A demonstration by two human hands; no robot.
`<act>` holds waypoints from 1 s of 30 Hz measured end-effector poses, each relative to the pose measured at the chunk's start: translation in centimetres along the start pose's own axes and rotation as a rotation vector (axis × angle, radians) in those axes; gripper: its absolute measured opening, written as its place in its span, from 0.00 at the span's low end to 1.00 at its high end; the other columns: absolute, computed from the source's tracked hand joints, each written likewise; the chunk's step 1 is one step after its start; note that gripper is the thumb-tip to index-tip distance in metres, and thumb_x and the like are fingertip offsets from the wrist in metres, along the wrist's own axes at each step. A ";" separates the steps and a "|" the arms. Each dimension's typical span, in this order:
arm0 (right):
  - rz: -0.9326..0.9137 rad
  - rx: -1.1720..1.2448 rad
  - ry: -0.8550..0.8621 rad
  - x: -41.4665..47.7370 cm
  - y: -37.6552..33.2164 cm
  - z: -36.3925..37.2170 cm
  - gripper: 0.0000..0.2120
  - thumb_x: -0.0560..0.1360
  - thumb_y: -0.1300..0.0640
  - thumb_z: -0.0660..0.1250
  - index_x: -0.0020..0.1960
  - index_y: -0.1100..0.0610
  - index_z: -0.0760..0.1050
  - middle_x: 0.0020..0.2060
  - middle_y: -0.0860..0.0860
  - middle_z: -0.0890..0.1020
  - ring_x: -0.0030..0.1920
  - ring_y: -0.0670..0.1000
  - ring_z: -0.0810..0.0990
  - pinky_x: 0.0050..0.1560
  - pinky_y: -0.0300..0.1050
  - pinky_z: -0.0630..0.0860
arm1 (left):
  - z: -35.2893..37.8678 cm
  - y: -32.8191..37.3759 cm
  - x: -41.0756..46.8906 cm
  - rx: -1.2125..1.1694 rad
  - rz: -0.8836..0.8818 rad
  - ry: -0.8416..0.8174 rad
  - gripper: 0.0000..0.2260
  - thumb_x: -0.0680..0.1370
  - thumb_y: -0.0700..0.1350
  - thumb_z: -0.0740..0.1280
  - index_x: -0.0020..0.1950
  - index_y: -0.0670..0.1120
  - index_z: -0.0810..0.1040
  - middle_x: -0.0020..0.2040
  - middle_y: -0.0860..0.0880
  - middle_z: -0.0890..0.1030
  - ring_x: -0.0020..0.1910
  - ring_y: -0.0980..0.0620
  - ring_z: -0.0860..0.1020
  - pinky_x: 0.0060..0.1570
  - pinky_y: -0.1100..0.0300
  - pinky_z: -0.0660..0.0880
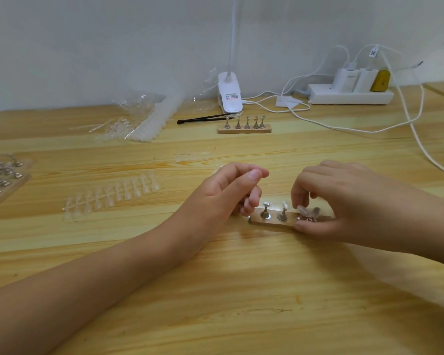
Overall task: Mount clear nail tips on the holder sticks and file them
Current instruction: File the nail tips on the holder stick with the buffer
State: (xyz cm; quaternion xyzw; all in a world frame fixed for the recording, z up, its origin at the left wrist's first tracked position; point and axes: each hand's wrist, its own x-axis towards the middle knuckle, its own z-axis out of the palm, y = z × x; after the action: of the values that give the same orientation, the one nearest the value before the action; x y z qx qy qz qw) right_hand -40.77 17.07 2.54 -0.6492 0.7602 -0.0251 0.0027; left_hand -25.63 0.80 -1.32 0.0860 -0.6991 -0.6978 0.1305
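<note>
A clear nail tip sat on a holder stick of the wooden base, pinched narrowly between the right hand's fingertips and thumb. The base lay toward the table's right edge. The left hand's curled fingers touched the base's left end; whether they gripped it was unclear.

Table yellow woodgrain; lamp white; nail tips clear
</note>
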 end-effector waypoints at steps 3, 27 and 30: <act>0.008 -0.031 -0.032 -0.1 -0.2 -0.1 0.11 0.69 0.33 0.55 0.41 0.39 0.61 0.43 0.34 0.70 0.50 0.40 0.66 0.52 0.38 0.60 | 0.0 -0.1 -0.1 0.011 -0.002 0.014 0.15 0.77 0.51 0.62 0.60 0.48 0.77 0.37 0.56 0.77 0.38 0.58 0.74 0.44 0.66 0.75; -0.042 0.429 0.362 -0.4 -1.9 -1.6 0.08 0.70 0.52 0.73 0.44 0.45 0.74 0.39 0.39 0.78 0.41 0.42 0.76 0.41 0.31 0.71 | 0.6 0.4 -1.3 0.409 0.099 0.108 0.16 0.69 0.62 0.68 0.56 0.65 0.74 0.48 0.69 0.73 0.44 0.62 0.68 0.47 0.70 0.69; -0.096 0.455 0.455 -0.1 -2.5 -0.9 0.07 0.72 0.59 0.74 0.46 0.52 0.77 0.38 0.41 0.78 0.41 0.45 0.77 0.44 0.28 0.70 | 0.6 0.7 -1.2 0.381 0.070 0.040 0.16 0.66 0.67 0.66 0.53 0.69 0.76 0.42 0.72 0.72 0.43 0.62 0.68 0.45 0.73 0.68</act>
State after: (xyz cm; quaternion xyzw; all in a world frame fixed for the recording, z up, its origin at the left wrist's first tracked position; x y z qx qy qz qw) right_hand -38.34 16.83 3.54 -0.6450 0.6846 -0.3388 -0.0233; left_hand -24.66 1.73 -0.72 0.0986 -0.8183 -0.5460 0.1501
